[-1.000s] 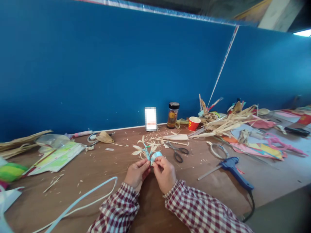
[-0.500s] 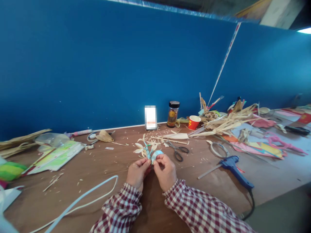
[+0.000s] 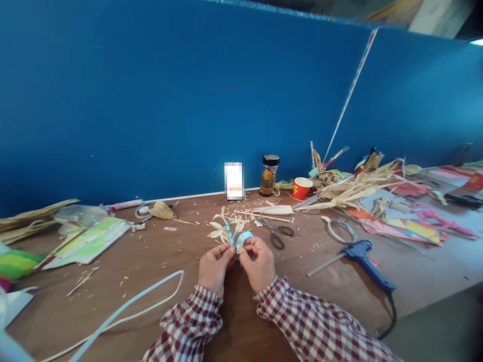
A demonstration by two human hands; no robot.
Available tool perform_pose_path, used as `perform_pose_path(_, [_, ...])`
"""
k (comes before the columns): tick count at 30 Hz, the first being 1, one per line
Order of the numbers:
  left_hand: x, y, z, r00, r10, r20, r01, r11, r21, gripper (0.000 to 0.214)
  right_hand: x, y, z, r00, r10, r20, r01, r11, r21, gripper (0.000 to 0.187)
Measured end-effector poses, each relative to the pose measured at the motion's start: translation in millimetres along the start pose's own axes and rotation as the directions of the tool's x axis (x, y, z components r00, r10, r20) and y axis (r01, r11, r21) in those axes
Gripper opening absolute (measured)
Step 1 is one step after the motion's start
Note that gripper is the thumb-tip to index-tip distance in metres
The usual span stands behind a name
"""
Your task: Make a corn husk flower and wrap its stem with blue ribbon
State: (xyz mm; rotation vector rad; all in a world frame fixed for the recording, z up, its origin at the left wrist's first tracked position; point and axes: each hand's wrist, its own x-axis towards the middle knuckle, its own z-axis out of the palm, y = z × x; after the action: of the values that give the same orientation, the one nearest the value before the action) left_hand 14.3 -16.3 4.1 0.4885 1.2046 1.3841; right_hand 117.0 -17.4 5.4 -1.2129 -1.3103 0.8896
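Note:
Between my hands is a small spray of pale husk flowers, its stem wrapped in light blue-green tape. My left hand pinches that stem low down, thumb against the fingers. A small roll of light blue tape sits in my right hand, whose fingers are closed round it right beside the stem. The roll nearly touches the stem. My fingers hide the stem's lower end. Just beyond my right hand, black-handled scissors lie on the brown table.
A blue glue gun and a clear tape roll lie on the right. Behind them are a red paper cup, a lidded jar and heaped dry husks. A pale cable curves at front left. A blue partition stands behind.
Both hands stay at almost the same spot, with the stem and tape roll still between them. The whole view has shifted very slightly.

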Motion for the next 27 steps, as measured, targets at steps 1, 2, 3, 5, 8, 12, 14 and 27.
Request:
perform_pose_path(1, [0.0,-0.3,0.4,1.000,0.006,-0.005,-0.006,1.000,-0.007,0.020,0.1,0.4,0.4,1.000,0.007,-0.003,-0.007,1.000,0.014,0.009])
perform_pose_path(2, [0.0,-0.7,0.7,1.000,0.011,-0.010,-0.011,1.000,-0.014,0.020,0.3,0.9,0.8,1.000,0.019,-0.003,-0.019,0.999,0.037,0.009])
perform_pose_path(3, [0.2,-1.1,1.0,1.000,0.016,-0.015,-0.016,1.000,-0.019,0.020,0.7,1.5,1.4,0.999,0.035,0.001,-0.035,0.997,0.071,0.010])
perform_pose_path(5, [0.4,-1.7,1.2,0.999,0.032,-0.019,-0.032,0.999,-0.031,0.022,1.8,2.8,2.8,0.997,0.071,0.029,-0.075,0.984,0.161,0.011])
perform_pose_path(8, [-0.8,0.1,1.0,0.998,0.064,0.006,-0.064,0.997,-0.043,0.025,4.3,2.6,4.6,0.990,0.105,0.092,-0.129,0.941,0.314,0.014])
perform_pose_path(12, [-6.1,7.6,0.5,0.992,0.080,0.099,-0.079,0.997,-0.007,0.031,8.7,-5.6,3.4,0.956,0.207,0.209,-0.287,0.811,0.511,0.018])
perform_pose_path(14, [-8.7,10.7,0.1,0.982,0.071,0.174,-0.074,0.997,0.011,0.033,10.7,-11.1,1.5,0.905,0.300,0.302,-0.423,0.717,0.555,0.021])
perform_pose_path(27, [-10.1,16.5,-3.6,0.972,0.040,0.230,-0.056,0.997,0.060,0.027,12.6,-9.2,-30.4,0.895,0.431,0.116,-0.413,0.703,0.579,0.026])
